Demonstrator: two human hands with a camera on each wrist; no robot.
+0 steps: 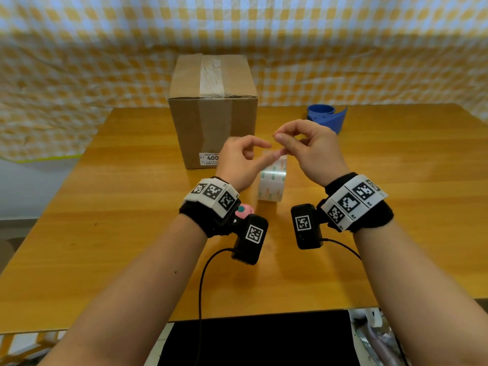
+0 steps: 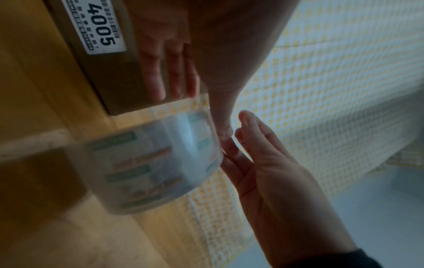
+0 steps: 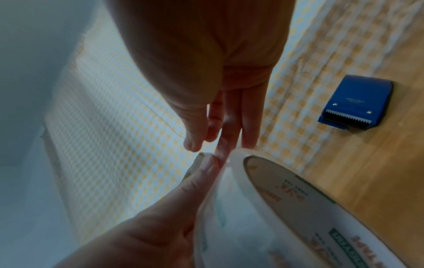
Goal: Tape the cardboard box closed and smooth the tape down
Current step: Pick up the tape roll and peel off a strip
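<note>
The cardboard box stands shut at the back of the table, a strip of clear tape running over its top and down its front. A roll of clear tape stands on edge just in front of it. My left hand lays its straight forefinger on the roll's top rim; its fingers touch that rim. My right hand is curled, thumb and forefinger pinching at the same spot. The thin film itself is too clear to make out. The roll fills the lower right of the right wrist view.
A blue tape cutter with a toothed blade lies at the back right of the wooden table. A small pink object sits under my left wrist. Checked cloth hangs behind the table.
</note>
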